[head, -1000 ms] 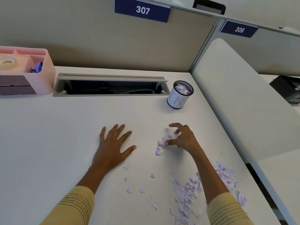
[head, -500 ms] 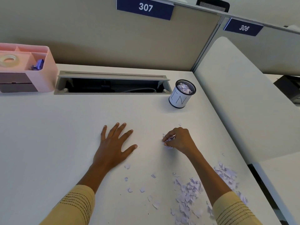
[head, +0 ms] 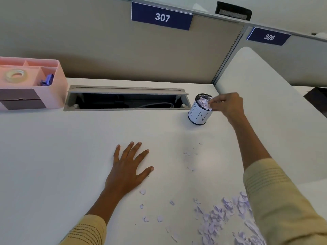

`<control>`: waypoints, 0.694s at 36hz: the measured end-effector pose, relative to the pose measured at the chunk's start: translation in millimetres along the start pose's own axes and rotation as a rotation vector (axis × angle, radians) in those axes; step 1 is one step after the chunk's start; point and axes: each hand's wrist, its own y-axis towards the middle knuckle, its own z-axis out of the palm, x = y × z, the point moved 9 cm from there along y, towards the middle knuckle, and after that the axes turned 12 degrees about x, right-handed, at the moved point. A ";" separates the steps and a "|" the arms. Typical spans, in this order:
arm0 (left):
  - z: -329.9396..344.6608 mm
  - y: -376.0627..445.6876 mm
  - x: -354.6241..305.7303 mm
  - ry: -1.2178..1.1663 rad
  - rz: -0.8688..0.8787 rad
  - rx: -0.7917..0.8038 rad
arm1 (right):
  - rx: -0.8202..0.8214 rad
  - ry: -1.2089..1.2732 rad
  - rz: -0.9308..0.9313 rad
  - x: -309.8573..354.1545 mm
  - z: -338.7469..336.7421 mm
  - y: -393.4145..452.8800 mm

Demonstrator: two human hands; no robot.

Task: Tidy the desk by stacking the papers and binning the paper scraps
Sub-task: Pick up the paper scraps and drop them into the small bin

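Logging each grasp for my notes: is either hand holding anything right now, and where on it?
The right hand pinches paper scraps in its fingertips over the bin; which part cannot be told. The left hand lies flat on the desk, holding nothing.

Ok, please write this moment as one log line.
right hand: holds scraps over bin | left hand: flat on desk | scrap pile: remaining
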 end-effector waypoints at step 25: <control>0.8 0.1 3.3 -0.014 -0.012 -0.001 | 0.398 -0.301 0.352 -110.1 27.2 -146.3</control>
